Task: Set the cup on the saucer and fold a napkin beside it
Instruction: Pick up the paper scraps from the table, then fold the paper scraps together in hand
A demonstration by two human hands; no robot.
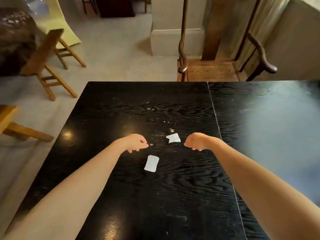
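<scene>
Two small white pieces of napkin lie on the black table (173,196). A folded rectangular piece (151,163) rests just below my left hand. A crumpled piece (173,138) lies between my two hands. My left hand (136,142) hovers over the table with its fingers curled downward and nothing in them. My right hand (195,141) is curled into a loose fist to the right of the crumpled piece, apart from it. No cup or saucer is in view.
A seam (218,130) splits the tabletop into two panels. A dark wooden armchair (211,68) stands at the far edge. Small wooden stools (50,66) stand on the floor to the left, and a wooden bench end (10,122) is at the left edge.
</scene>
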